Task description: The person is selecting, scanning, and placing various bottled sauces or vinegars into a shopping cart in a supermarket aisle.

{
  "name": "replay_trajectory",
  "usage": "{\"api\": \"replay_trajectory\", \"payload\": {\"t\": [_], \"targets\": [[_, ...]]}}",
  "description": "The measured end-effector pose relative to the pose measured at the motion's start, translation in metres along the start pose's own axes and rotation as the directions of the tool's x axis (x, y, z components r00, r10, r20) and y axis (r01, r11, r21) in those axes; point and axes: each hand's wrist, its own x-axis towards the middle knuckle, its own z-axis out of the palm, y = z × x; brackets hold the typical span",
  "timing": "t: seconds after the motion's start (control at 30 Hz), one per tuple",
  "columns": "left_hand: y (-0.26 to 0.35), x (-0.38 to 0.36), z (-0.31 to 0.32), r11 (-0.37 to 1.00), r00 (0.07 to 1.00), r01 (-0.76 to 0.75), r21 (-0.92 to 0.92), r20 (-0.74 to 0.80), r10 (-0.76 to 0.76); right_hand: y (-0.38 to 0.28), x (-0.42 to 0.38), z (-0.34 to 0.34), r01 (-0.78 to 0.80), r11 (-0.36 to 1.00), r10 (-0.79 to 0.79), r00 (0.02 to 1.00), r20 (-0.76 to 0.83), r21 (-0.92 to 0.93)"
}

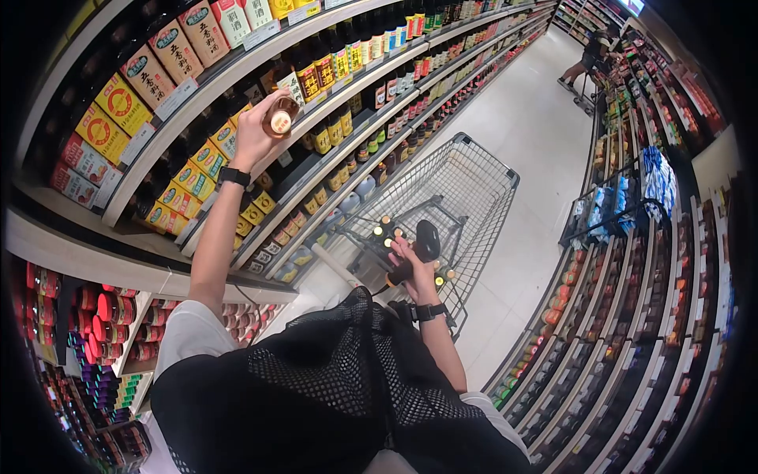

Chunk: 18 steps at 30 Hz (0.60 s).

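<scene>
My left hand (258,134) is wrapped round a brown bottle (294,106) in front of the shelf. The bottle's pale round cap (281,122) points toward me. Lower down, over the near end of a wire shopping cart (489,207), my right hand (418,276) is closed round a black handheld scanner (427,241) with an orange part near its grip. Several bottles (384,229) with yellow and pale caps stand in the cart beside and below this hand. Part of the scanner's handle is hidden by my fingers.
Curved shelves (237,67) on the left carry rows of bottles and boxed bottles (174,51). Price tags line their edges. Across the aisle floor (505,103) runs another long shelf (624,316), with a wire rack (608,209) of blue-and-white packs. A person (594,54) stands far down the aisle.
</scene>
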Motion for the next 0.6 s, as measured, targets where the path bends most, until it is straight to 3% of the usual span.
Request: {"api": "replay_trajectory", "payload": {"t": [0.13,0.4,0.5,0.6], "targets": [[-0.022,0.006,0.004,0.989,0.993,-0.120,0.082,0.004,0.120,-0.001,-0.003,0.003,-0.002,1.000,0.002,1.000,-0.001,0.010],[-0.045,0.005,0.007,0.998,0.994,-0.029,0.054,0.106,0.023,0.001,0.000,-0.001,0.002,0.999,-0.001,1.000,-0.018,0.034],[-0.054,0.004,0.011,0.992,0.998,-0.058,0.110,0.040,0.054,0.002,0.001,-0.003,0.001,0.999,-0.001,1.000,-0.019,0.040],[-0.053,0.004,0.008,0.980,0.998,0.018,0.199,0.061,-0.031,0.003,0.001,-0.004,0.002,0.999,-0.001,1.000,-0.024,0.040]]}}
